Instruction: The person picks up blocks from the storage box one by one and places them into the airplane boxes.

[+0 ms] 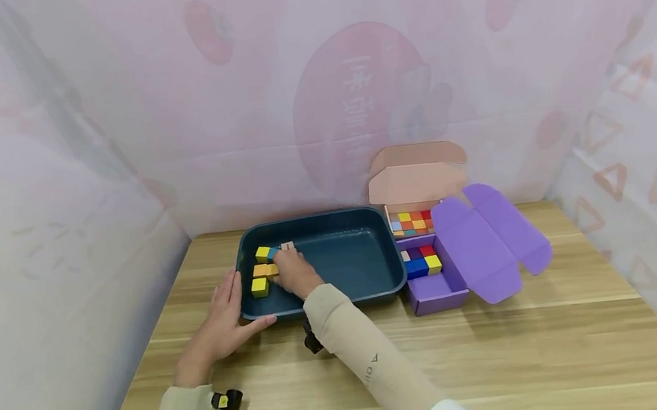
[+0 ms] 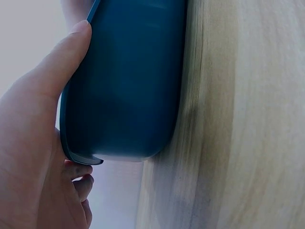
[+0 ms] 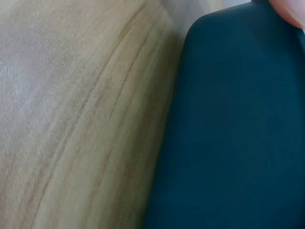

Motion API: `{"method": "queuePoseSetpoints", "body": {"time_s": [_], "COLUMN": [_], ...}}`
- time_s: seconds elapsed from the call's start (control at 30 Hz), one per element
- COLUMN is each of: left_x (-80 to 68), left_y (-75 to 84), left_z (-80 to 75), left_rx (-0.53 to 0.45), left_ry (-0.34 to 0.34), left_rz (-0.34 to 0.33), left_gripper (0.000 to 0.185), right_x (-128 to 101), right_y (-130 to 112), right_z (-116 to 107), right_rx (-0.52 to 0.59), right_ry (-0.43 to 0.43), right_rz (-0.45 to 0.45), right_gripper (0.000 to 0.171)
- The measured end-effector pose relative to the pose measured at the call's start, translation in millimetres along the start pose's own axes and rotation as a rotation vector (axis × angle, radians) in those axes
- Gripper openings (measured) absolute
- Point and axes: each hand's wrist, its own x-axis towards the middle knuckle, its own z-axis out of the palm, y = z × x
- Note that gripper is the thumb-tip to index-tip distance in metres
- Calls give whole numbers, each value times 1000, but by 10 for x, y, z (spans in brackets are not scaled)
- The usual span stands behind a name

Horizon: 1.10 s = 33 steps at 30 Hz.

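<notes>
1. Left hand (image 1: 222, 325) laid flat on the counter (image 1: 493, 347) at the tray's 7 o'clock corner, fingers straight and spread, thumb along the near rim; in the left wrist view, thumb (image 2: 62, 57) pressed against the dark teal wall.
2. Right hand (image 1: 295, 274) reaching into the dark teal tray (image 1: 362, 254), resting over the blocks at the tray's 9 o'clock side; fingers curled down among them, whether pinching a block cannot be told.
3. Yellow block (image 1: 259, 287) lying just at 9 o'clock of the right hand, apart from the fingers; orange block (image 1: 266, 270) touching the hand's edge.
4. Yellow-and-teal block pair (image 1: 265, 254) at 11 o'clock of the hand, with a pale pink block (image 1: 288, 245) just above the knuckles.
5. Purple box (image 1: 438, 286) standing open just beside the tray at 3 o'clock, lid flaps (image 1: 493, 243) spread to the right, blue, red and yellow blocks (image 1: 421, 261) inside.
6. Pink box (image 1: 417, 184) behind it at 12 o'clock, lid up, a grid of coloured cubes (image 1: 412, 224) within.
7. Right wrist view: only tray wall and wood grain, with a fingertip at the top corner.
</notes>
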Motion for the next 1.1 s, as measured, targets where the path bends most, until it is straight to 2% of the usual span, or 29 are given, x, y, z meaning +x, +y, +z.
{"method": "queuePoseSetpoints", "body": {"time_s": [0.17,0.47,0.7,0.83,0.93,1.1], "left_x": [9,24,36,46,44,40], "left_y": [9,5,1,-6,-3,-8], "left_z": [-29,-68,-84,-98,-103,-99], "left_rx": [-3,23,23,31,30,25], "left_ry": [-3,-21,-24,-31,-33,-31], "left_rz": [-5,-24,-35,-41,-40,-41], "left_gripper": [129,131,132,132,132,133], "right_x": [11,-119,-366,-571,-727,-959], "right_y": [25,188,401,523,616,788], "right_z": [-30,-274,-556,-732,-853,-1055], "right_rx": [-5,51,71,129,177,198], "right_ry": [27,1,13,8,3,15], "right_rz": [-17,-57,-119,-167,-173,-158], "right_gripper": [20,19,18,21,21,23]}}
